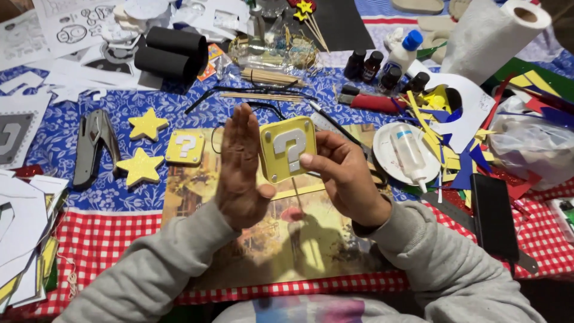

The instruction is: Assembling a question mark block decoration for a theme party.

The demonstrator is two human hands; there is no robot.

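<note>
Cluttered craft table (119, 203); right hand (344, 173) pinching square yellow foam block (287, 148), left hand (239, 170) flat-fingered alongside.

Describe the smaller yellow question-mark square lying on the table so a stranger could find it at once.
Start at the blue flowered tablecloth, left of the raised left hand. Two yellow foam stars lie there, and the small square sits just right of them. Unlike the larger block held in the right hand, it lies flat, untouched.

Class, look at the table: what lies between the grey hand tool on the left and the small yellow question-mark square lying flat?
In the head view, two yellow foam stars lie between the grey hand tool and the flat question-mark square.
</note>
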